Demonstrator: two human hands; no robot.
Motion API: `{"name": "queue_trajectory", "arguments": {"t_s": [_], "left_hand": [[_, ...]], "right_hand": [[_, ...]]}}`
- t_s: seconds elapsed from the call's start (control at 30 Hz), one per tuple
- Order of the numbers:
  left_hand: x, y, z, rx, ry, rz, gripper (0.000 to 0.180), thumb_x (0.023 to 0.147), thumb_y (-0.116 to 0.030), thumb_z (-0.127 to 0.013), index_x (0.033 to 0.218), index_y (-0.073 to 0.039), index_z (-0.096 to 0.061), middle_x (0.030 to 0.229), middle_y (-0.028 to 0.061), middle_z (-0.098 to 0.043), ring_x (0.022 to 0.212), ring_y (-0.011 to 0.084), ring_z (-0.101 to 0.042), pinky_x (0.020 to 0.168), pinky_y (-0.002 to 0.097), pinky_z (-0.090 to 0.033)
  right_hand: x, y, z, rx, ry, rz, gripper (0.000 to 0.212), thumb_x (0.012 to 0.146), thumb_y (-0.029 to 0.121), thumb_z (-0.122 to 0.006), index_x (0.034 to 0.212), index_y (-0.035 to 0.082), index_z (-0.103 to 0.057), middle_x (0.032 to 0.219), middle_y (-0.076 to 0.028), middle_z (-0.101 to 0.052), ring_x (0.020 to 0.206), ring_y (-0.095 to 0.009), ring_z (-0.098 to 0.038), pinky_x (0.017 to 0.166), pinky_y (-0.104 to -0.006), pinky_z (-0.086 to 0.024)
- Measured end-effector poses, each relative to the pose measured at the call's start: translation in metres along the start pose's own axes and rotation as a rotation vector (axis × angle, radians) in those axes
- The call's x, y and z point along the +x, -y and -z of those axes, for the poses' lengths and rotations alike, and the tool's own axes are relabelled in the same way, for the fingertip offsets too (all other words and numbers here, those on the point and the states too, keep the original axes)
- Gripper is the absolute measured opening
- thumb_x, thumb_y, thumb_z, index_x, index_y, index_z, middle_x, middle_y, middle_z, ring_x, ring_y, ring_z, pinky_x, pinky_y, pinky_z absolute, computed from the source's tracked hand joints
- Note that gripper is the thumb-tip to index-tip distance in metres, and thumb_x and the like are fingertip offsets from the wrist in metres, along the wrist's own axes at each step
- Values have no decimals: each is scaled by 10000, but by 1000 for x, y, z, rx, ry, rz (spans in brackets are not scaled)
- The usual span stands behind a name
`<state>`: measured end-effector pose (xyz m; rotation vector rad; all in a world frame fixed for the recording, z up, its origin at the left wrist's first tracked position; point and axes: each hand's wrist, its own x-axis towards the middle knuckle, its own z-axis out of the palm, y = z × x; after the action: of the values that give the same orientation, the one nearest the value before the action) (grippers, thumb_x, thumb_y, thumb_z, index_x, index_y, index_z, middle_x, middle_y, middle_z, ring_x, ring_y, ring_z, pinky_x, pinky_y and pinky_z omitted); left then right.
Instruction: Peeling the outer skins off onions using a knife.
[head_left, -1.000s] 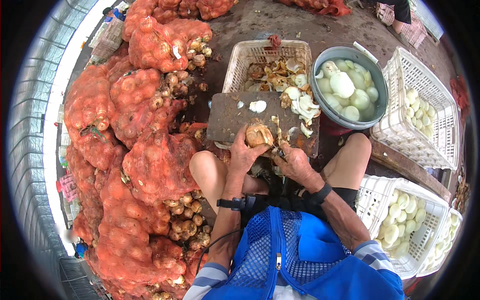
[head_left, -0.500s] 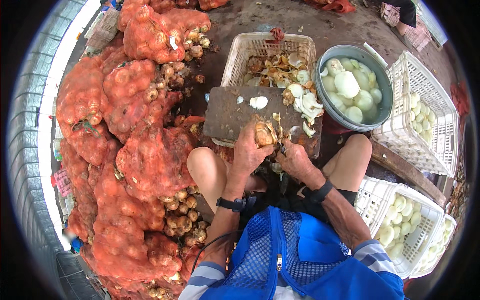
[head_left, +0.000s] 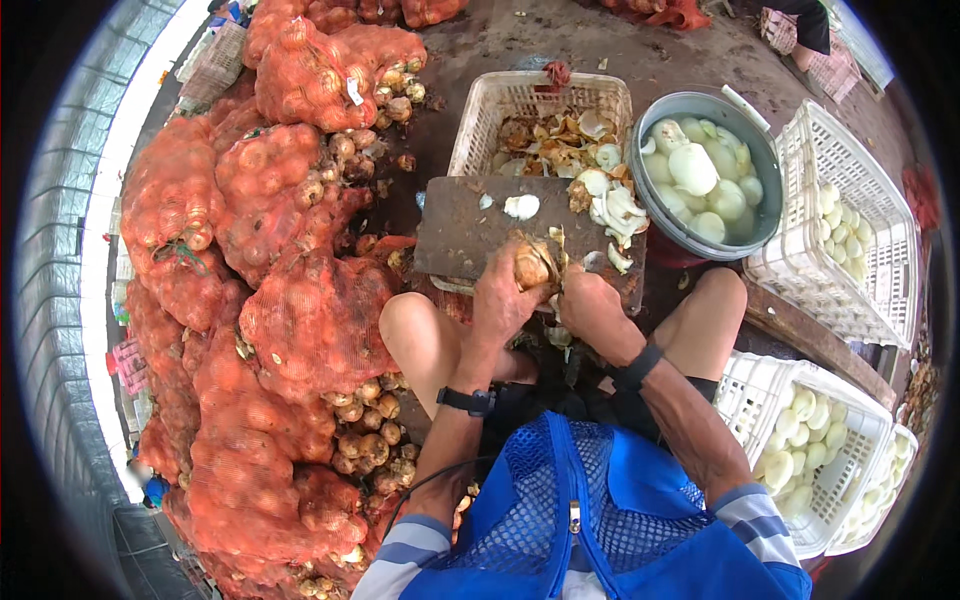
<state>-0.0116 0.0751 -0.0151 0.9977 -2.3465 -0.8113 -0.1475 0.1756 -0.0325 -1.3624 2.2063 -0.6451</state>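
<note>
My left hand (head_left: 500, 298) is wrapped round a brown-skinned onion (head_left: 533, 266), held above the near edge of a dark wooden board (head_left: 455, 235). Loose strips of dry skin (head_left: 557, 240) stick up from the onion's right side. Close against that side, my right hand (head_left: 593, 308) is closed; what its fingers grip is hidden. On the board lie a white piece of onion (head_left: 521, 206) and, at its right end, a heap of pale peelings (head_left: 619, 213).
Behind the board stands a white crate (head_left: 480, 110) with onion skins. To its right are a grey bucket (head_left: 770, 200) of peeled onions in water and white crates (head_left: 845, 150) (head_left: 860, 440) holding peeled onions. Red mesh sacks (head_left: 310, 320) of onions pile up at left, loose onions (head_left: 375, 430) beside them.
My right hand has turned and moved slightly up along the onion's side; a dark object seen at its fingertips before is now hidden. The onion stays in my left hand.
</note>
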Motion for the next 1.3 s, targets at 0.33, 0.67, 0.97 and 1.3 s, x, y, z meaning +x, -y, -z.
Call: {"name": "queue_trajectory", "arguments": {"t_s": [0.33,0.67,0.97,1.3], "left_hand": [[-9,15,4,-94,-16,-57,846,641,-241,-908,1347,-8,-503,1214,228,-608,1111,409,-600,950,451,-506],[-18,42,11,-274,-125,192,728,650,-296,-916,1220,28,-600,1102,184,-684,997,289,-675,883,377,-538],[-10,42,4,-489,-85,537,701,791,-524,-781,1112,82,-636,1038,207,-707,923,281,-686,813,388,-527],[-11,37,15,55,-180,72,765,908,-544,-620,1277,118,-520,1089,336,-637,1074,460,-616,887,471,-500]], "right_hand": [[-38,-32,-8,41,30,-8,163,863,122,-568,875,-37,-601,800,-292,-667,797,-465,-680,711,-527,-559],[-38,-36,-36,10,-12,224,249,883,227,-626,879,-21,-605,726,-280,-646,720,-454,-667,625,-508,-537],[-4,-10,-54,277,-165,277,133,872,132,-566,894,29,-647,560,-118,-549,586,-330,-605,508,-454,-472],[17,10,-72,315,-196,150,266,783,141,-657,866,-82,-540,638,-271,-597,640,-452,-639,587,-504,-519]]}}
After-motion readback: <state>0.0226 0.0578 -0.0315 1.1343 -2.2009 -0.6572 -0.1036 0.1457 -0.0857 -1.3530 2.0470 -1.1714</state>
